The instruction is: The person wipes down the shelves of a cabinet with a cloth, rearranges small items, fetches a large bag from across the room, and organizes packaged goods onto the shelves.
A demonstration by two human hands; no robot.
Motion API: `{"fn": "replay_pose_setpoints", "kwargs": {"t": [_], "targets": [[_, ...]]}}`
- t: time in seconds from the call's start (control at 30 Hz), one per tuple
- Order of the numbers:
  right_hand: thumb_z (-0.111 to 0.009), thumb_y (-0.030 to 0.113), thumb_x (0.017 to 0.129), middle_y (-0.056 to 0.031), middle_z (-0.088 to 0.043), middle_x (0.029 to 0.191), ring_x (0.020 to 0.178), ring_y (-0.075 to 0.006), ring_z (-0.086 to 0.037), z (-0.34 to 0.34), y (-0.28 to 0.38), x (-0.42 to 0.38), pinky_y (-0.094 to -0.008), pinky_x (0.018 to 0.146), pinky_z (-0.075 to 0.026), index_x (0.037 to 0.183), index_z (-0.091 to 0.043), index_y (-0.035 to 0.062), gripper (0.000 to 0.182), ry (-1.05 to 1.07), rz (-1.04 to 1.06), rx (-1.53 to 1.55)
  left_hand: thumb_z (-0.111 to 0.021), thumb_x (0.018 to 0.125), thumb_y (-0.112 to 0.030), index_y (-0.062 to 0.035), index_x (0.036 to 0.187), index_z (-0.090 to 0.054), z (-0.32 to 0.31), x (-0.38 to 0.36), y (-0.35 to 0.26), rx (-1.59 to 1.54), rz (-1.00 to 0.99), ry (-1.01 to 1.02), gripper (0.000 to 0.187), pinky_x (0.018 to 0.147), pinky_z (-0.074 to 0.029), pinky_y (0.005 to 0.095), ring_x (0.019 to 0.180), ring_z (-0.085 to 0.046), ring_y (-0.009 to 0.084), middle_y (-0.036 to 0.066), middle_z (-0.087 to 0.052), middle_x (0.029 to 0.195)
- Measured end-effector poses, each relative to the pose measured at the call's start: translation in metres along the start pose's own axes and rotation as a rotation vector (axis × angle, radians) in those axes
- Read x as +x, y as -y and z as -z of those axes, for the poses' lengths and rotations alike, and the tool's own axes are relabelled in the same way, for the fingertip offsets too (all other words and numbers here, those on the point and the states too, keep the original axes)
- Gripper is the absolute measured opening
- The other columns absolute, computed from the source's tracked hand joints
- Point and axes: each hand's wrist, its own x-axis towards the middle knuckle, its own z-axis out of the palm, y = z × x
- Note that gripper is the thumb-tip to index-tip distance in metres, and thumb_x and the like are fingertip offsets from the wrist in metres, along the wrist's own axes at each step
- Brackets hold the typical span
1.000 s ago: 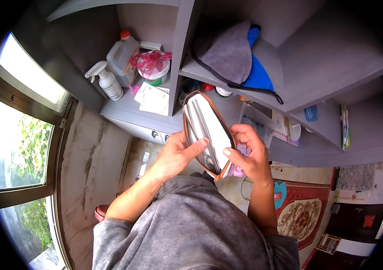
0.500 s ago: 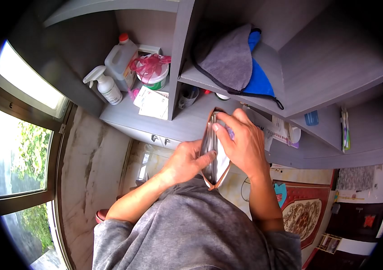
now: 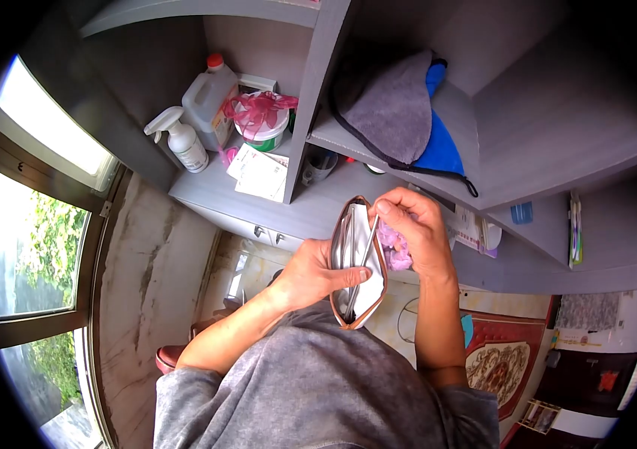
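A zip pouch [image 3: 337, 254] with brown trim and a white lining hangs in front of my shirt, its mouth spread wide. My left hand [image 3: 311, 275] is closed on the near side, thumb hooked inside over the lining. Several slim metal rods [image 3: 347, 241] lie lengthwise within; their kind cannot be made out. At the far end of the mouth, my right hand [image 3: 417, 228] pinches the upper tip of a thin silvery rod [image 3: 370, 241], whose lower part is still inside the pouch. A crumpled pink-purple bundle [image 3: 395, 247] shows below the right fingers.
Grey shelving [image 3: 243, 213] stands before me. On it are a spray bottle [image 3: 185, 146], a jug [image 3: 210, 105], a white tub [image 3: 262, 135] with pink ribbon, papers [image 3: 258, 173] and a dark cup [image 3: 320, 166]. A grey-blue cloth [image 3: 393, 112] lies higher up. A window is at left.
The pouch mouth has been spread wider. My right hand has drawn back from inside to its far edge, raising a thin rod, and the pink-purple bundle has come into clearer view.
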Motion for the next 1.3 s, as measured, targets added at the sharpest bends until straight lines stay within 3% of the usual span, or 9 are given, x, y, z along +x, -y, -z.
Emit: {"fn": "replay_pose_setpoints", "kwargs": {"t": [0.17,0.37,0.47,0.57,0.77,0.87,1.07,1.2,1.3], "targets": [[-0.066,0.013,0.091,-0.0023,-0.066,0.078,0.066,-0.005,-0.057,0.003,-0.006,-0.003,-0.019,0.058,-0.043,0.088,-0.066,-0.0004,0.014,-0.004,0.032,0.057,-0.074,0.087,-0.009,0.0007,0.097,-0.07,-0.004,-0.003,0.0,-0.049,0.003,0.049,0.015,0.073,-0.051,0.0251,0.08,-0.061,0.0069,0.001,-0.069,0.087],[-0.066,0.013,0.089,0.0018,-0.064,0.076,0.066,-0.002,-0.052,-0.002,-0.005,-0.008,-0.0183,0.057,-0.039,0.086,-0.069,0.0,0.014,-0.085,0.088,0.093,-0.073,0.088,-0.01,0.0009,0.098,-0.069,-0.005,-0.004,0.003,-0.08,-0.002,0.085,0.015,0.074,-0.051,0.025,0.081,-0.061,0.0069,0.001,-0.069,0.087],[-0.066,0.012,0.09,-0.0044,-0.066,0.079,0.072,-0.0069,-0.058,0.0,-0.005,-0.01,-0.0212,0.064,-0.045,0.087,-0.067,-0.0011,0.013,-0.079,0.098,0.101,-0.073,0.088,-0.009,0.001,0.099,-0.069,-0.006,-0.004,0.002,-0.089,-0.01,0.105,0.016,0.074,-0.051,0.0253,0.081,-0.061,0.0072,0.001,-0.069,0.088],[-0.068,0.014,0.087,0.0026,-0.062,0.071,0.062,-0.0019,-0.051,-0.005,-0.002,-0.011,-0.0184,0.054,-0.038,0.085,-0.069,0.0,0.015,-0.158,0.07,0.088,-0.072,0.088,-0.009,0.0011,0.1,-0.069,-0.005,-0.004,0.002,-0.113,-0.016,0.12,0.016,0.075,-0.051,0.0256,0.083,-0.062,0.0076,0.001,-0.069,0.089],[-0.071,0.014,0.086,0.0031,-0.06,0.066,0.058,-0.0012,-0.049,0.004,-0.005,-0.006,-0.0186,0.05,-0.035,0.085,-0.07,0.001,0.013,-0.18,0.047,0.072,-0.071,0.09,-0.013,0.0013,0.103,-0.068,-0.004,-0.006,0.005,-0.126,0.028,0.121,0.02,0.076,-0.051,0.026,0.084,-0.062,0.0081,0.002,-0.069,0.09],[-0.072,0.013,0.085,0.0035,-0.06,0.067,0.061,-0.0038,-0.052,0.007,0.0,-0.005,-0.0198,0.056,-0.039,0.086,-0.07,0.0006,0.013,-0.113,0.006,0.072,-0.068,0.093,-0.021,0.0011,0.104,-0.068,-0.004,-0.006,0.005,-0.136,0.075,0.079,0.025,0.074,-0.051,0.0256,0.083,-0.062,0.0079,0.002,-0.069,0.09],[-0.073,0.015,0.084,0.0022,-0.061,0.07,0.074,-0.0081,-0.059,-0.015,0.012,-0.005,-0.0224,0.07,-0.045,0.088,-0.07,-0.0015,0.017,-0.026,0.268,-0.36,-0.065,0.095,-0.025,-0.0006,0.102,-0.067,0.005,-0.002,0.018,-0.063,-0.035,0.0,0.025,0.055,-0.048,0.0227,0.069,-0.06,0.0058,0.001,-0.067,0.082],[-0.077,0.02,0.081,-0.0009,-0.063,0.075,0.071,-0.0095,-0.059,0.0,0.02,-0.022,-0.027,0.064,-0.047,0.101,-0.063,0.0008,0.031,-0.083,0.047,-0.205,-0.066,0.095,-0.019,-0.0011,0.101,-0.067,0.011,-0.005,0.007,-0.071,-0.039,-0.16,0.019,0.051,-0.048,0.0217,0.063,-0.06,0.0058,0.001,-0.068,0.077],[-0.077,0.018,0.079,-0.0106,-0.064,0.077,0.071,-0.0218,-0.064,-0.007,-0.001,-0.034,-0.0332,0.064,-0.05,0.104,-0.06,0.0046,0.033,0.05,0.093,-0.507,-0.067,0.093,-0.017,0.0002,0.104,-0.065,0.014,-0.005,0.008,-0.113,-0.076,-0.174,0.02,0.054,-0.05,0.0225,0.066,-0.062,0.0072,0.003,-0.069,0.083]]}}
